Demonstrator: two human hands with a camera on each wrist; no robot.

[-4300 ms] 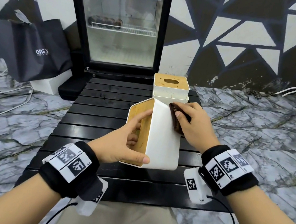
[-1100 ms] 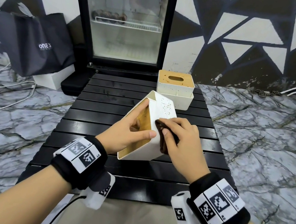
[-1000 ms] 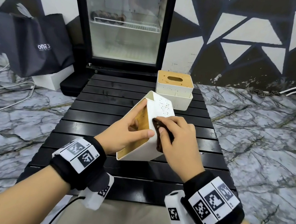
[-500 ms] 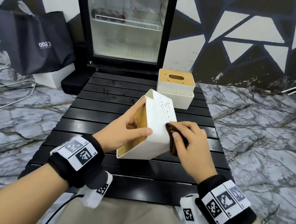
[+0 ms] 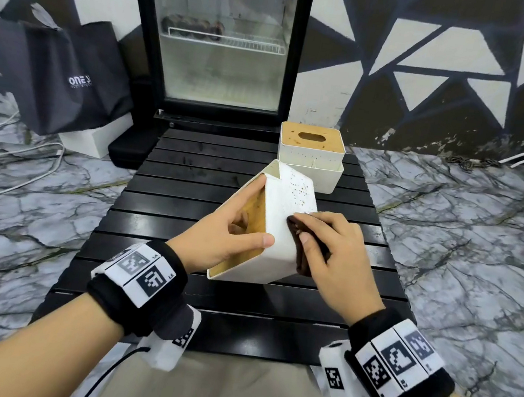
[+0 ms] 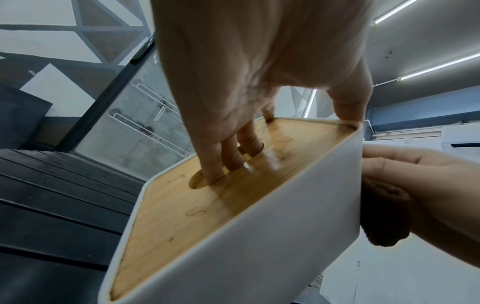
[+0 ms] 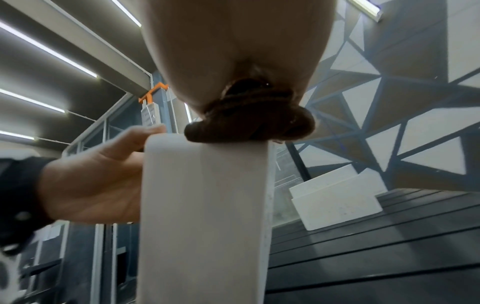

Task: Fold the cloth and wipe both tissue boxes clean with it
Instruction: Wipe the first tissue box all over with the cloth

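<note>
A glass-door fridge [image 5: 226,33] is standing against a black-and-white triangle-patterned wall, with a dark bag [image 5: 58,72] slumping beside it on the marble floor. In front, a black slatted tabletop [image 5: 190,167] is carrying a white tissue box [image 5: 311,158] with a wooden lid at its far edge. Nearer the person, a second tissue box [image 5: 282,235] is tilting on one edge, its wooden lid facing left. The left hand [image 5: 223,240] is gripping it, fingers [image 6: 215,164] hooking into the lid's slot and thumb lying over the white side. The right hand [image 5: 336,260] is clutching a bunched brown cloth [image 5: 300,248], pressing it against the box's speckled white side.
</note>
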